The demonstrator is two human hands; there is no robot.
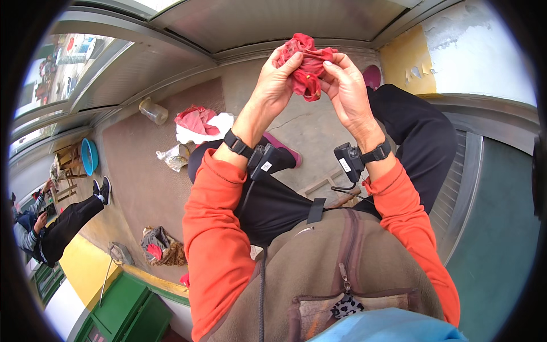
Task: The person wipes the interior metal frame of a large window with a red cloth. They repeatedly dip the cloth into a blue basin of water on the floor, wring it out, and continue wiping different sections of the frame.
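Observation:
Up in front of me, a crumpled bundle of thin red fabric [308,70] is held between both hands. My left hand [275,79] grips its left side, with the thumb lying over the cloth. On the other side, the thumb and fingers of my right hand [344,83] pinch the fabric's edge. A small yellowish spot shows low on the bundle. To the left, more red cloth [197,120] lies on a white sheet-like piece [222,126] near my knee. Dark straps with small boxed devices sit on both my wrists.
A clear plastic jug [154,111], a plastic bag [174,157] and a heap of cloths [160,248] lie on the brown mat [128,171]. Further left are a blue basin [89,157], a wooden stool [68,171] and a seated person [64,231]. A wooden frame [329,181] lies between my legs.

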